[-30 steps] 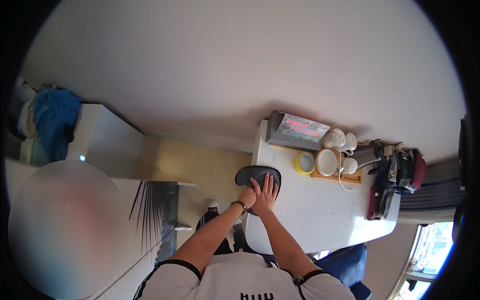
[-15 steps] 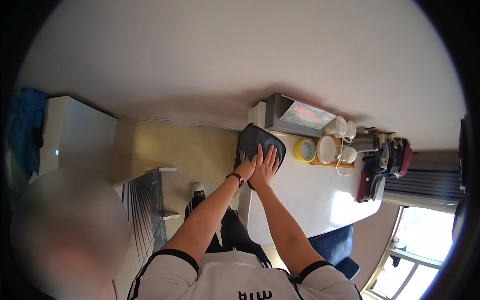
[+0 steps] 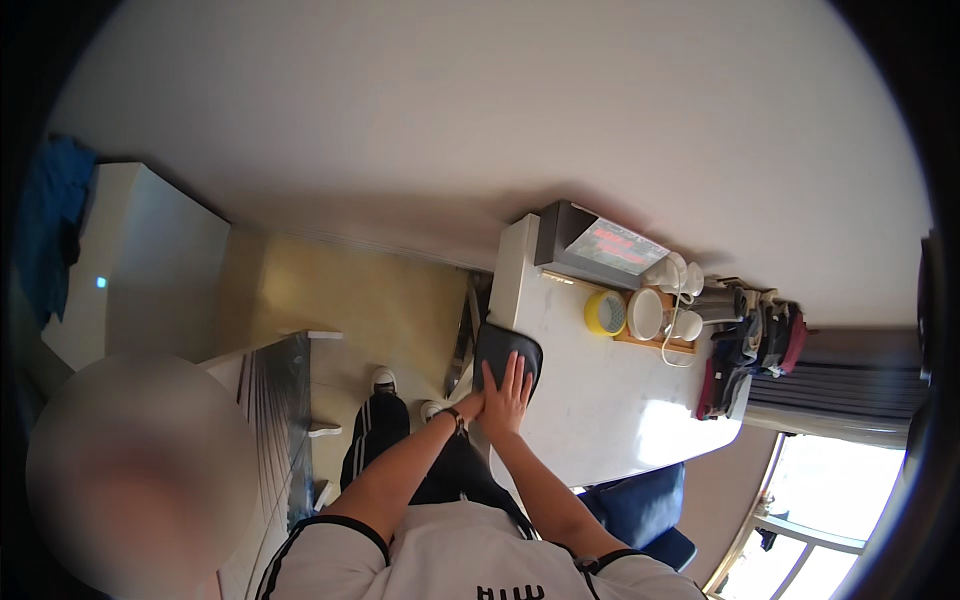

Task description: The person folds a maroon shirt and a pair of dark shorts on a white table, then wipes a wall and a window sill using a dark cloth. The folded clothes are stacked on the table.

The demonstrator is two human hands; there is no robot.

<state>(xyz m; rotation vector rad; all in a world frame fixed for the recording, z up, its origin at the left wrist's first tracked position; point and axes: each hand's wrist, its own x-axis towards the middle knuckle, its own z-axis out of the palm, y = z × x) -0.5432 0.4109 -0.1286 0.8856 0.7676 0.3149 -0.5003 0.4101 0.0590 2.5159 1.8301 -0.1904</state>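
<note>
A dark, flat case with rounded corners and a smooth, leather-like face is at the table's left end, over its edge. On its face lies my right hand, flat, with the fingers stretched and somewhat spread. My left hand, with a dark band on the wrist, meets the near left side of the case beside the right hand. Its fingers are mostly hidden, so I cannot tell how they are set. The white table extends to the right under the case.
Along the wall stand a grey box, a yellow tape roll and a wooden tray with white cups. Folded clothes hang farther right. A blue chair is by the table. Another person, blurred, is at the left.
Both hands and the case have come nearer to my body and lower in the view. The view itself has shifted slightly.
</note>
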